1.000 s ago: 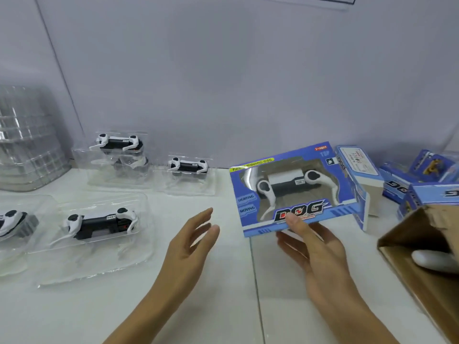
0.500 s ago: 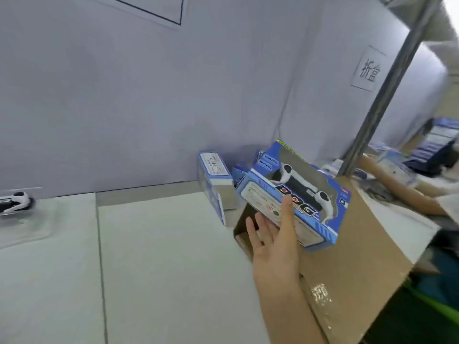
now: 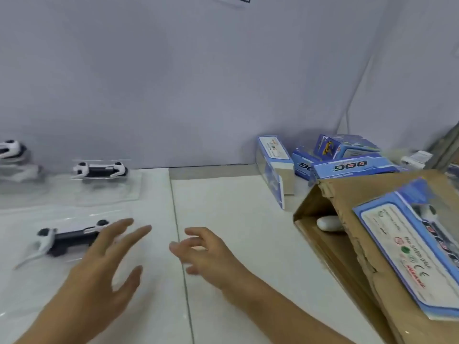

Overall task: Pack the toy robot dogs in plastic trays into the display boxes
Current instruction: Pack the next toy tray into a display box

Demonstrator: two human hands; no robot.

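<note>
Both hands, left hand [image 3: 104, 266] and right hand [image 3: 206, 254], are empty with loose fingers, reaching toward the toy robot dog [image 3: 67, 238] in its tray left of the cardboard box [image 3: 367, 219], probably to pick it up next.

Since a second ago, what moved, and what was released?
The right hand let go of the packed display box, now on the cardboard carton. Both hands, empty, reach toward the near toy dog in its tray; the left hand is beside it. Far dogs and upright box unchanged.

upside-down "dog" on a blue display box [image 3: 352, 167] by the wall.
</note>
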